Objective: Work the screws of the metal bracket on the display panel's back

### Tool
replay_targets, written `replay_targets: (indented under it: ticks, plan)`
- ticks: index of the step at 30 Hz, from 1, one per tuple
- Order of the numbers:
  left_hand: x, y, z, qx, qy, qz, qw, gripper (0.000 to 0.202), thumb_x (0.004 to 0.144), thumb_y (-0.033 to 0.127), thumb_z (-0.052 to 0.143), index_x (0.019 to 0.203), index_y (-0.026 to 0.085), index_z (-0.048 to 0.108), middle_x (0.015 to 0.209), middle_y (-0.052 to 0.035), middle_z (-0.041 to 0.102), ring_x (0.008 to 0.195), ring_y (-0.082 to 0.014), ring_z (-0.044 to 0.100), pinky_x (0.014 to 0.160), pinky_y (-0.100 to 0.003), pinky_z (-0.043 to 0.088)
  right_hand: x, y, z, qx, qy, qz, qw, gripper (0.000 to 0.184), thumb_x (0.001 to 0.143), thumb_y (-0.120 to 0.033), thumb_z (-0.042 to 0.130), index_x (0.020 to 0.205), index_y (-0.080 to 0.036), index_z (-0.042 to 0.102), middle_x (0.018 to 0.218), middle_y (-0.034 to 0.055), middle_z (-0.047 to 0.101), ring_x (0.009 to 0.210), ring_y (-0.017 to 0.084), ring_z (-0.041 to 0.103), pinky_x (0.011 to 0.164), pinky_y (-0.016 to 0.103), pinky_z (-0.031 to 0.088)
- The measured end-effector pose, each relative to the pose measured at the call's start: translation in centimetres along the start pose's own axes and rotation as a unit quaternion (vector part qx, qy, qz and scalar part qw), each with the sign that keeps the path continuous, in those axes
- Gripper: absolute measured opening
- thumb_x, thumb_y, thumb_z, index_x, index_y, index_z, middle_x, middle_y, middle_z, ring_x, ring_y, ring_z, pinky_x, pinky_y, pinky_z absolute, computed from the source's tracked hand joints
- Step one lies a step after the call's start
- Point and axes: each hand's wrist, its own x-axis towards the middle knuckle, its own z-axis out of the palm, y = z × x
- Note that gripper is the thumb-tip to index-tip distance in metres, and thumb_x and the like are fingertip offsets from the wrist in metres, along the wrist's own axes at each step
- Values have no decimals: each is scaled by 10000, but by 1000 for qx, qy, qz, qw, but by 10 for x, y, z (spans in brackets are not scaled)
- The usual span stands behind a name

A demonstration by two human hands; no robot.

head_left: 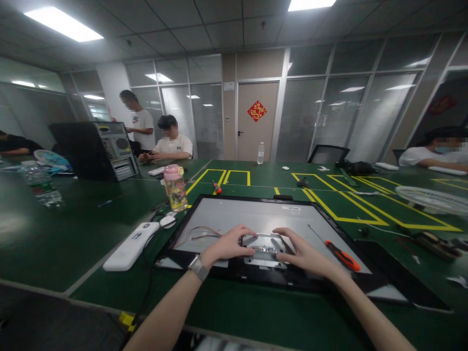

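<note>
A large flat display panel [256, 212] with a grey metal back and black frame lies on the green table before me. Near its front edge sits a silver metal bracket [268, 242] with a mechanism across its middle. My left hand [231, 243], a watch [198, 268] on its wrist, curls its thumb and fingers round the bracket's left side. On the opposite side, my right hand [302, 252] grips the bracket the same way. An orange and black screwdriver [340, 254] rests on the panel to the right. Thin wires [199, 235] lie on the panel's left part.
Left of the panel are a white power bank-like box [131, 246] and a pink-lidded bottle [175, 190]. A computer case [93, 151] stands farther left. A black strip-like part [398, 273] lies right of the panel. Other people sit or stand beyond the table.
</note>
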Motion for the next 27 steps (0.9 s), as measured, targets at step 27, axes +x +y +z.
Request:
replay_targets:
  ticks: [27]
  plan:
    - [5, 8, 14, 126, 64, 94, 986, 337, 672, 309, 775, 980, 214, 677, 1062, -32, 642, 969, -184, 607, 874, -277, 452, 7, 3, 14, 26, 14, -40, 999, 360, 722, -159, 587, 1075, -228, 598, 1273, 81, 479, 1211, 244, 455, 1037, 380, 328]
